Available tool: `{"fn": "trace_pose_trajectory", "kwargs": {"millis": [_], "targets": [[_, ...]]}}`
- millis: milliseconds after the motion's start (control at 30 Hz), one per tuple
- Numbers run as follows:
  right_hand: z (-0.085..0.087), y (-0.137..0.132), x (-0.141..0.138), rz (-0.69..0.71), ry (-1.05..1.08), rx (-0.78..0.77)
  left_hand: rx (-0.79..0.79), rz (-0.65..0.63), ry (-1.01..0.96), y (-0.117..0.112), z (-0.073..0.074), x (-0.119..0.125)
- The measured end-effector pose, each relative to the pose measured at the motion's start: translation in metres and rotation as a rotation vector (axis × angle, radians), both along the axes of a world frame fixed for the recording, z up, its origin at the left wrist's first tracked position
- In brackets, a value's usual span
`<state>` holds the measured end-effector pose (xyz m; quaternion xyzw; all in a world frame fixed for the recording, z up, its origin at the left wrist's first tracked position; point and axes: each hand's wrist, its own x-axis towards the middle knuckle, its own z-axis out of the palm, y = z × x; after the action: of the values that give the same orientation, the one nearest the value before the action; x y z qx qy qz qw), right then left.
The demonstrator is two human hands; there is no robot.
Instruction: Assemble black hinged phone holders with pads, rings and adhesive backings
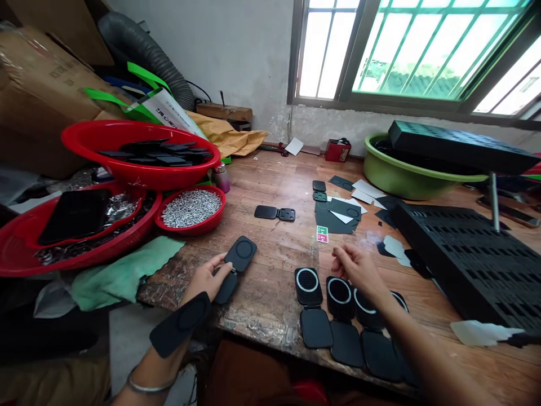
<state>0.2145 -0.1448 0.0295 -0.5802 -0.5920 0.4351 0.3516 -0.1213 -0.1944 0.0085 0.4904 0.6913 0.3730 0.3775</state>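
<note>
My left hand (pixel 210 277) grips a black folding charger case (pixel 240 255), spread open at its hinge, with a round outline on its upper panel. A dark sheet with a ring outline (pixel 181 325) lies across my left wrist, above a metal bangle (pixel 152 386). My right hand (pixel 350 264) is closed, thumb and fingertips pinched together; whatever is between them is too small to make out. It hovers over a row of unfolded charger cases with white rings (pixel 339 291), partly hidden by my right forearm. Another unfolded case (pixel 274 212) lies mid-table.
Red basins at left hold black panels (pixel 156 152), small metal pins (pixel 192 208) and other parts. Dark sheets and paper scraps (pixel 338 214) lie near a small green-and-red card (pixel 322 234). At right stand a green basin (pixel 406 175) and a slotted black foam tray (pixel 465 259).
</note>
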Motion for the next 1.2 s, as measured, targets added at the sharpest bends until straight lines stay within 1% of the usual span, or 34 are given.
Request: {"fn": "trace_pose_trajectory", "kwargs": {"millis": [67, 133, 200, 233, 267, 300, 333, 367, 433, 500, 533, 567, 600, 633, 700, 767, 800, 867, 933, 967, 1000, 1067, 1133, 1200], "targets": [[0.003, 0.008, 0.02, -0.034, -0.053, 0.038, 0.021, -0.01, 0.07, 0.009, 0.002, -0.015], [0.002, 0.014, 0.036, -0.05, -0.112, 0.074, 0.068, 0.044, 0.169, 0.012, 0.004, -0.022], [0.0, 0.017, 0.047, -0.058, -0.174, 0.109, 0.201, 0.124, 0.353, 0.009, 0.008, -0.017], [-0.003, 0.019, 0.05, -0.058, -0.202, 0.125, 0.288, 0.132, 0.45, 0.006, 0.011, -0.009], [-0.005, 0.02, 0.052, -0.053, -0.227, 0.138, 0.372, 0.106, 0.527, 0.0, 0.013, 0.002], [-0.008, 0.02, 0.052, -0.041, -0.246, 0.146, 0.437, 0.031, 0.576, -0.007, 0.015, 0.017], [-0.01, 0.02, 0.05, -0.02, -0.259, 0.149, 0.464, -0.07, 0.572, -0.016, 0.017, 0.034], [-0.012, 0.019, 0.047, 0.01, -0.267, 0.146, 0.454, -0.191, 0.529, -0.025, 0.019, 0.053], [-0.015, 0.014, 0.037, 0.085, -0.271, 0.128, 0.351, -0.497, 0.426, -0.042, 0.02, 0.092], [-0.016, 0.006, 0.027, 0.159, -0.268, 0.112, 0.309, -0.71, 0.388, -0.054, 0.019, 0.122], [-0.016, 0.001, 0.023, 0.19, -0.265, 0.107, 0.295, -0.776, 0.395, -0.056, 0.018, 0.131], [-0.015, -0.004, 0.02, 0.218, -0.265, 0.106, 0.284, -0.811, 0.413, -0.057, 0.016, 0.137], [-0.013, -0.009, 0.018, 0.242, -0.268, 0.108, 0.269, -0.817, 0.43, -0.056, 0.016, 0.138], [-0.012, -0.015, 0.017, 0.262, -0.275, 0.112, 0.258, -0.797, 0.44, -0.053, 0.015, 0.135], [-0.009, -0.027, 0.019, 0.285, -0.287, 0.121, 0.241, -0.716, 0.415, -0.046, 0.015, 0.123], [-0.007, -0.039, 0.018, 0.282, -0.28, 0.129, 0.228, -0.605, 0.315, -0.039, 0.016, 0.107], [-0.007, -0.046, 0.016, 0.279, -0.262, 0.13, 0.211, -0.539, 0.223, -0.036, 0.016, 0.101], [-0.005, -0.06, 0.005, 0.292, -0.205, 0.141, 0.15, -0.374, -0.071, -0.032, 0.014, 0.094], [-0.001, -0.074, -0.014, 0.327, -0.125, 0.174, 0.102, -0.21, -0.356, -0.03, 0.009, 0.095], [0.001, -0.081, -0.025, 0.346, -0.081, 0.198, 0.095, -0.15, -0.45, -0.028, 0.006, 0.098], [0.004, -0.088, -0.036, 0.359, -0.04, 0.225, 0.099, -0.106, -0.502, -0.027, 0.002, 0.102], [0.009, -0.099, -0.058, 0.363, 0.01, 0.255, 0.127, -0.045, -0.517, -0.023, -0.003, 0.11], [0.01, -0.106, -0.075, 0.352, 0.031, 0.234, 0.15, 0.004, -0.52, -0.02, -0.006, 0.116], [0.009, -0.11, -0.088, 0.338, 0.05, 0.173, 0.169, 0.036, -0.503, -0.017, -0.007, 0.119]]}}
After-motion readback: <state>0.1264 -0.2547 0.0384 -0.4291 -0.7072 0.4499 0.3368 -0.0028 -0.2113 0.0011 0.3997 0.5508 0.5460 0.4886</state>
